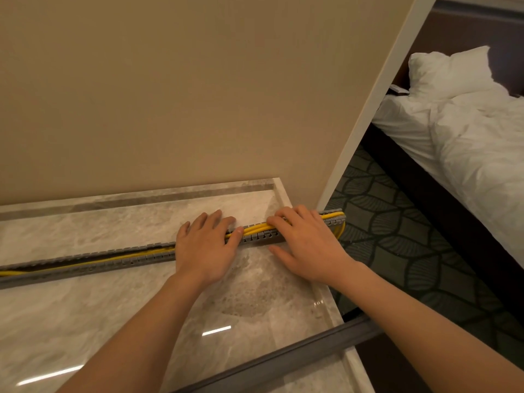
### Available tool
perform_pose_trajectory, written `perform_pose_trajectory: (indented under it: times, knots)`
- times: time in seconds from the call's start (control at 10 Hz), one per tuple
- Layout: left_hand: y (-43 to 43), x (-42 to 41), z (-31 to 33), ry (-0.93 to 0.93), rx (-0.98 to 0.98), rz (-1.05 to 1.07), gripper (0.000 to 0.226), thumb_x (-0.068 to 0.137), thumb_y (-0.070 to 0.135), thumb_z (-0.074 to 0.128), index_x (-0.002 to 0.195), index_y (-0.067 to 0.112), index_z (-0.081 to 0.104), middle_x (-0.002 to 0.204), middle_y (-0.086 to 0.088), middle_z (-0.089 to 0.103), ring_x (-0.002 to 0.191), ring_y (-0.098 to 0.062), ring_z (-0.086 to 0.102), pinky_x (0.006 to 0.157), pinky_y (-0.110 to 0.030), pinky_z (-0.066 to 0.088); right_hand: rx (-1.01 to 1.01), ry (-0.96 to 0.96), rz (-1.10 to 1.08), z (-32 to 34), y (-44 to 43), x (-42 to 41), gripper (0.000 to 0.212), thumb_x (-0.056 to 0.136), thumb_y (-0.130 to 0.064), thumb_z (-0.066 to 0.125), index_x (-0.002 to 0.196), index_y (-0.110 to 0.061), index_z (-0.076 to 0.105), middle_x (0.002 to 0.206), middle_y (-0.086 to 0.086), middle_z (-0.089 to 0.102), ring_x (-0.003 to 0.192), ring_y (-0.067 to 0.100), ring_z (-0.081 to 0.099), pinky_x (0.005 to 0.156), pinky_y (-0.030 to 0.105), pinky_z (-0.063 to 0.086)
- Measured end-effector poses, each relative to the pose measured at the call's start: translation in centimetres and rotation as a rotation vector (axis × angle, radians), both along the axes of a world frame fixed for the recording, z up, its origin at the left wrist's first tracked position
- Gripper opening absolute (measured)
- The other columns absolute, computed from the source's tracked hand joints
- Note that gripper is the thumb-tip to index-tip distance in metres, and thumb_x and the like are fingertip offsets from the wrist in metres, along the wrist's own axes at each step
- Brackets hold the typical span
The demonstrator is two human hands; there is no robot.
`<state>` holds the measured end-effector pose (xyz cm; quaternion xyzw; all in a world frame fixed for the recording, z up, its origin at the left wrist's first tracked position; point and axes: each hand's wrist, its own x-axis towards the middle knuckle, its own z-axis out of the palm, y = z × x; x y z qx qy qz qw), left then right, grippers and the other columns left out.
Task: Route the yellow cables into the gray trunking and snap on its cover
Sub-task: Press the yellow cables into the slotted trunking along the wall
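Observation:
A long gray slotted trunking (93, 262) lies across the marble counter (85, 321), running from the left edge up to the right past the counter's end. Yellow cables (256, 228) lie inside its channel and loop out at the right end (341, 229). My left hand (205, 246) rests flat over the trunking near its middle, thumb on the cables. My right hand (303, 242) lies flat over the trunking further right, fingers pressing the cables down. The gray cover strip (283, 361) lies apart on the counter's near side, sticking out over the right edge.
A beige wall (170, 95) stands right behind the counter, ending in a white corner post (377, 103). To the right, below, are patterned dark carpet (411, 251) and a bed with white linen (467, 131).

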<state>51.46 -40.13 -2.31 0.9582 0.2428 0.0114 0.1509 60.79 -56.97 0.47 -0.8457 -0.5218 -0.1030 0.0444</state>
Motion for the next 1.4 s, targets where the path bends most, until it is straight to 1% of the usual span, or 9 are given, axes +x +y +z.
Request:
perform_pose_trajectory:
  times: [0.2, 0.4, 0.5, 0.6, 0.8, 1.0, 1.1, 1.3, 1.4]
  knots:
    - [-0.1, 0.0, 0.0, -0.004, 0.003, 0.001, 0.047, 0.096, 0.054, 0.02, 0.137, 0.04, 0.037, 0.153, 0.011, 0.024, 0.141, -0.014, 0.016, 0.115, -0.04, 0.009, 0.005, 0.01, 0.005, -0.2, 0.2, -0.6, 0.043, 0.084, -0.041, 0.057, 0.119, -0.017, 0.055, 0.114, -0.001, 0.058, 0.1, 0.021, 0.052, 0.082, 0.037, 0.044]
    - [-0.1, -0.1, 0.1, -0.004, -0.001, -0.003, 0.047, 0.096, 0.053, 0.019, 0.137, 0.04, 0.037, 0.153, 0.01, 0.024, 0.142, -0.014, 0.016, 0.115, -0.04, 0.009, 0.021, -0.008, -0.007, -0.8, 0.6, -0.8, 0.038, 0.082, -0.032, 0.062, 0.115, -0.014, 0.058, 0.109, 0.002, 0.06, 0.098, 0.022, 0.053, 0.083, 0.037, 0.044]
    - [-0.1, -0.2, 0.2, -0.012, -0.007, -0.002, 0.047, 0.096, 0.053, 0.019, 0.137, 0.039, 0.038, 0.153, 0.01, 0.025, 0.142, -0.014, 0.017, 0.115, -0.041, 0.01, -0.006, -0.026, -0.02, -0.7, 1.1, -0.9, 0.038, 0.081, -0.034, 0.062, 0.113, -0.013, 0.057, 0.108, 0.004, 0.058, 0.096, 0.023, 0.052, 0.081, 0.036, 0.044]
    - [-0.1, -0.2, 0.2, -0.012, -0.006, -0.003, 0.048, 0.095, 0.055, 0.019, 0.136, 0.04, 0.039, 0.153, 0.011, 0.026, 0.141, -0.014, 0.018, 0.115, -0.041, 0.011, 0.042, -0.036, -0.011, -0.6, 1.0, -1.0, 0.036, 0.081, -0.032, 0.062, 0.112, -0.014, 0.059, 0.109, 0.004, 0.059, 0.099, 0.023, 0.052, 0.082, 0.037, 0.045]
    - [0.0, -0.2, 0.2, 0.004, 0.018, -0.016, 0.053, 0.093, 0.059, 0.021, 0.138, 0.039, 0.037, 0.153, 0.01, 0.025, 0.141, -0.015, 0.017, 0.115, -0.04, 0.012, 0.106, -0.134, -0.043, -0.8, -1.2, -0.5, 0.036, 0.086, -0.028, 0.045, 0.111, -0.012, 0.064, 0.103, 0.005, 0.064, 0.092, 0.023, 0.057, 0.08, 0.037, 0.046]
    - [0.0, -0.2, 0.2, 0.005, 0.021, -0.024, 0.053, 0.093, 0.059, 0.021, 0.139, 0.038, 0.037, 0.153, 0.009, 0.025, 0.142, -0.016, 0.017, 0.115, -0.04, 0.012, 0.087, -0.068, -0.06, -1.4, -1.9, -0.4, 0.04, 0.084, -0.03, 0.047, 0.115, -0.01, 0.064, 0.102, 0.005, 0.066, 0.088, 0.022, 0.06, 0.076, 0.034, 0.051]
    - [0.0, -0.3, 0.1, 0.006, 0.019, -0.026, 0.053, 0.093, 0.06, 0.02, 0.139, 0.038, 0.037, 0.154, 0.009, 0.024, 0.142, -0.016, 0.017, 0.115, -0.04, 0.012, 0.137, -0.018, -0.047, -0.7, -2.0, 0.0, 0.037, 0.086, -0.033, 0.047, 0.11, -0.012, 0.065, 0.1, 0.002, 0.066, 0.085, 0.018, 0.061, 0.07, 0.03, 0.052]
    - [0.0, -0.2, 0.2, 0.003, 0.024, -0.027, 0.053, 0.093, 0.059, 0.02, 0.138, 0.038, 0.037, 0.153, 0.009, 0.025, 0.141, -0.016, 0.018, 0.115, -0.04, 0.012, 0.269, -0.101, -0.176, -0.2, -4.3, 2.3, 0.024, 0.089, -0.027, 0.054, 0.091, -0.009, 0.07, 0.084, 0.004, 0.067, 0.075, 0.02, 0.058, 0.063, 0.034, 0.05]
    - [0.0, -0.3, 0.2, -0.001, 0.019, -0.024, 0.053, 0.093, 0.059, 0.021, 0.138, 0.037, 0.038, 0.153, 0.009, 0.026, 0.141, -0.016, 0.019, 0.114, -0.04, 0.012, 0.263, -0.082, -0.217, -0.4, -5.0, 2.3, 0.029, 0.089, -0.029, 0.05, 0.091, -0.009, 0.07, 0.084, 0.004, 0.068, 0.076, 0.019, 0.06, 0.063, 0.032, 0.051]
